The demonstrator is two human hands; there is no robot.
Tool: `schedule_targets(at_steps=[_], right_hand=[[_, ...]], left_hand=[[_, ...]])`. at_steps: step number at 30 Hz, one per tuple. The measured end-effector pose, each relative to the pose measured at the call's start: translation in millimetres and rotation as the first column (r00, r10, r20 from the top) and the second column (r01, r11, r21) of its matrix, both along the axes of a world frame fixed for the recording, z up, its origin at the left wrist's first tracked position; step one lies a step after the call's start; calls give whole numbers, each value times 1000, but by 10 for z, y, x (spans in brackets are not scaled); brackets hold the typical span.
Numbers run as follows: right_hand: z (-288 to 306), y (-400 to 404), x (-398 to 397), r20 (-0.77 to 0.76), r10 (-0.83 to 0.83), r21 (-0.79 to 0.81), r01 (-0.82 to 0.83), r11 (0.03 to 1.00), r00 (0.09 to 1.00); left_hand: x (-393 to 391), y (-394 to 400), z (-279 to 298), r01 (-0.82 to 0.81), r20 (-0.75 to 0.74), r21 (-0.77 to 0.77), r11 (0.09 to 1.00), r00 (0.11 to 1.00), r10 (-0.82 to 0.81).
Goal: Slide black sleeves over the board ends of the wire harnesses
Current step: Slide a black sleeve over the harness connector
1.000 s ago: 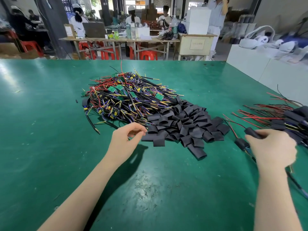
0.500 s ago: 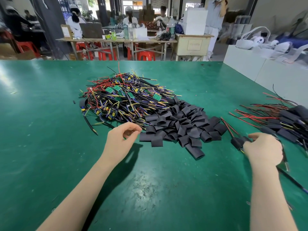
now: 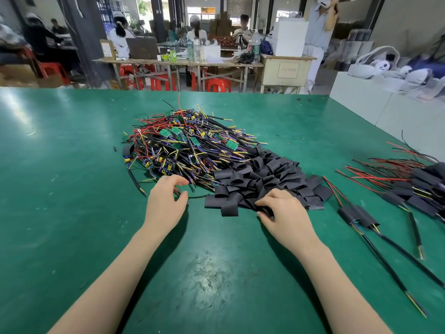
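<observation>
A tangled heap of wire harnesses (image 3: 190,150) with small green boards lies in the middle of the green table (image 3: 72,213). Loose black sleeves (image 3: 265,174) are piled against its right side. My left hand (image 3: 166,203) hovers at the heap's near edge, fingers curved. Its thumb touches a thin black wire (image 3: 197,196), and I cannot tell whether it grips that wire. My right hand (image 3: 284,213) is at the near edge of the sleeve pile and pinches a black sleeve (image 3: 265,209) between thumb and fingers.
Harnesses with sleeves on them (image 3: 426,186) are stacked at the right edge, and two more (image 3: 358,215) lie nearer with long black cables trailing toward me. White boxes (image 3: 361,100) border the table on the right. People work at tables far behind.
My right hand let go of the sleeved harness on the right and moved left to the sleeve pile, taking a sleeve. My left hand reached slightly forward to the wire heap.
</observation>
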State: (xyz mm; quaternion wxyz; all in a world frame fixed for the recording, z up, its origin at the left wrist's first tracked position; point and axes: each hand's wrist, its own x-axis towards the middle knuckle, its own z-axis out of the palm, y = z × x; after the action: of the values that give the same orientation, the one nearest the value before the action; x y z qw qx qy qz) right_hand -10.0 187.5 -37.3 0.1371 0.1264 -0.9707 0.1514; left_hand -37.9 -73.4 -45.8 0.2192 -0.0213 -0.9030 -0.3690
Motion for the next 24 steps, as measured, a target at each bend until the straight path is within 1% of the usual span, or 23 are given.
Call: schedule_targets(at_steps=[3, 7, 9, 12, 14, 16, 18, 19, 20, 22, 24], right_hand=[[-21, 14, -11, -36, 11, -32, -12, 999, 999], [-39, -37, -38, -57, -3, 38, 5, 999, 998], [-32, -65, -53, -66, 14, 67, -9, 998, 998], [-22, -83, -57, -82, 26, 79, -20, 997, 996], [4, -110, -36, -108, 49, 65, -42, 997, 993], [25, -137, -19, -165, 73, 40, -67, 997, 984], [33, -145, -13, -244, 90, 20, -88, 996, 965], [38, -138, -12, -279, 95, 6, -97, 995, 955], [50, -126, -10, -311, 95, -16, -106, 994, 945], [78, -95, 0, -355, 95, -77, -130, 988, 930], [95, -85, 25, -357, 127, -90, -169, 981, 926]], left_hand=[[-102, -50, 42, -12, -25, -85, 996, 1000, 10], [-315, -127, 202, -13, -95, -225, 974, 995, -9], [-438, -156, 288, -29, -114, -258, 966, 993, 0], [-608, -164, 393, -30, -135, -301, 953, 991, -11], [-705, -143, 458, -11, -142, -375, 927, 989, -46], [-804, -119, 494, 21, -96, -509, 861, 992, -81], [-904, -99, 509, 45, -10, -664, 746, 998, -69], [-942, -91, 517, 51, 21, -707, 705, 998, -51], [-970, -79, 533, 48, 35, -726, 686, 999, -33], [-1011, -49, 565, 20, 15, -746, 665, 1000, -12], [-1040, -18, 600, -13, -18, -803, 596, 1000, -2]])
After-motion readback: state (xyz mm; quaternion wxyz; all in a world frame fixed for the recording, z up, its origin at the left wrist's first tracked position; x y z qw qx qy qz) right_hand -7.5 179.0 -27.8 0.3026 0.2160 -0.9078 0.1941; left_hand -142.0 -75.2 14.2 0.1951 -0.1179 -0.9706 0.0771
